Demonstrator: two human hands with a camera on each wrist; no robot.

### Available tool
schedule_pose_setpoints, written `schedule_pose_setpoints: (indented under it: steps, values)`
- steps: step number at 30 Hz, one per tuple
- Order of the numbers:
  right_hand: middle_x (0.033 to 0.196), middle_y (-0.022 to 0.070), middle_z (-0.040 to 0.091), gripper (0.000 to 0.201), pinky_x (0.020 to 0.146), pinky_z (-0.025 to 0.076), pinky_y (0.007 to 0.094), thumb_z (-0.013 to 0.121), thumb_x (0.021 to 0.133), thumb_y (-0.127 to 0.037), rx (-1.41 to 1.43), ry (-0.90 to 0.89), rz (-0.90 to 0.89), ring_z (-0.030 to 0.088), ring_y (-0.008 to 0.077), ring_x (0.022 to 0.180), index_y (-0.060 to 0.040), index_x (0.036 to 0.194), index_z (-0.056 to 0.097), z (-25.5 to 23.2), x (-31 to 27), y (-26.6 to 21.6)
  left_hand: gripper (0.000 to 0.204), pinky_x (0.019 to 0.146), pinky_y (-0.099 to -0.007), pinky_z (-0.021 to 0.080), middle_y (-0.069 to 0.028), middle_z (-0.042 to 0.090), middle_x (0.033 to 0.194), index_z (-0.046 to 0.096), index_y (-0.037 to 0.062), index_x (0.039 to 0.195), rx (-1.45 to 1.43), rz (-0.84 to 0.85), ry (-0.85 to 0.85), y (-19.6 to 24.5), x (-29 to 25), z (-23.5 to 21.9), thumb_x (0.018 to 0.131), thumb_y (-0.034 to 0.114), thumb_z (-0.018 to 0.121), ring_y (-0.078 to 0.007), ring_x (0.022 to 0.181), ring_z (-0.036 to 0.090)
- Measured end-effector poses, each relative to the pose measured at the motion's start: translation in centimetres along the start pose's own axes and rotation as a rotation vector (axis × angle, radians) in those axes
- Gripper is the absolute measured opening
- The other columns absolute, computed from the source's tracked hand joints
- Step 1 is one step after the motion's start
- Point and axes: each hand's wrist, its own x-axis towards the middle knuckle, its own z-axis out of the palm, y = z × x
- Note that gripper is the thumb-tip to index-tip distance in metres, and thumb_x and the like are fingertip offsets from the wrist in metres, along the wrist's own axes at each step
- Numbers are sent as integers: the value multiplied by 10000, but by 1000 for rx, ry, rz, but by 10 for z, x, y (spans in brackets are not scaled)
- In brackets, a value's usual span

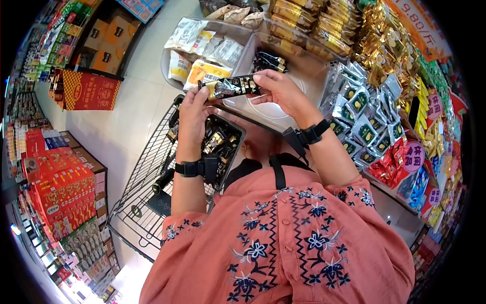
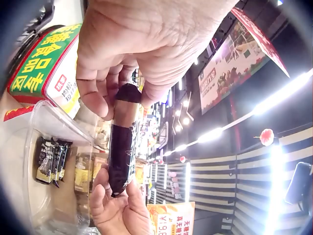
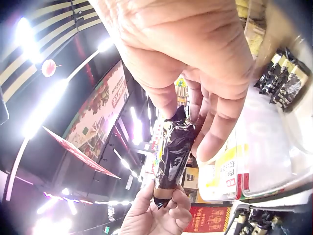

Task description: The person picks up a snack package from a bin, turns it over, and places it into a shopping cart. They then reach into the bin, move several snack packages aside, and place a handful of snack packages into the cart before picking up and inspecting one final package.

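A black and gold wrapped packet (image 1: 230, 87) is stretched between both hands above the bins. The left hand (image 1: 193, 114) pinches one end of it between thumb and fingers, and the right hand (image 1: 283, 93) pinches the other. In the left wrist view the dark packet (image 2: 124, 142) shows a brown band near the left hand (image 2: 142, 44). The right wrist view has the right hand (image 3: 190, 63) on the crinkled end of the packet (image 3: 173, 152). Similar black packets (image 1: 269, 61) lie in a clear bin (image 1: 309, 83) just behind.
Below the left hand, a wire shopping cart (image 1: 144, 175) holds many black and gold packets (image 1: 217, 142). A bin of white and yellow bags (image 1: 207, 50) stands beyond. Silver packets (image 1: 365, 129) and gold ones (image 1: 385, 40) are heaped at the right. Red boxes (image 1: 63, 185) are stacked at the left.
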Motion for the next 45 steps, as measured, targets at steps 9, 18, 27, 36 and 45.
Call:
schedule_pose_setpoints:
  steps: [9,18,27,36,45]
  values:
    - [953,32,618,192,704,581,316,638,957,-236,-95,38,-14,643,139,837,-75,1052,593,-6,3,3,309,686,-261,511,-40,669,1028,562,47,1189,28,-20,-55,-1,1,-4,980,271,604,-135,856,650]
    - [852,30,652,99,643,560,316,640,910,-172,-67,67,123,640,147,751,-76,923,619,-21,2,34,298,669,-241,506,-45,673,1000,586,17,1171,173,-87,-94,-9,-4,-11,986,250,578,-115,835,644]
    - [809,46,639,96,623,547,307,603,919,-154,-96,143,158,629,153,693,-64,886,595,-31,7,41,287,648,-230,508,-42,675,957,610,8,1130,191,-90,-71,-22,4,-4,976,250,587,-100,796,640]
    - [829,39,622,131,639,563,313,617,929,-196,-53,142,230,622,151,708,-70,963,600,-43,1,49,300,643,-213,489,-30,675,938,613,23,1127,222,-128,-93,-25,7,2,967,276,602,-88,777,639]
    - [880,27,629,215,660,570,313,625,940,-257,-68,119,213,628,143,766,-72,1048,618,-41,-5,45,276,622,-207,491,-24,674,937,603,37,1130,238,-145,-112,-24,7,10,965,257,599,-87,762,642]
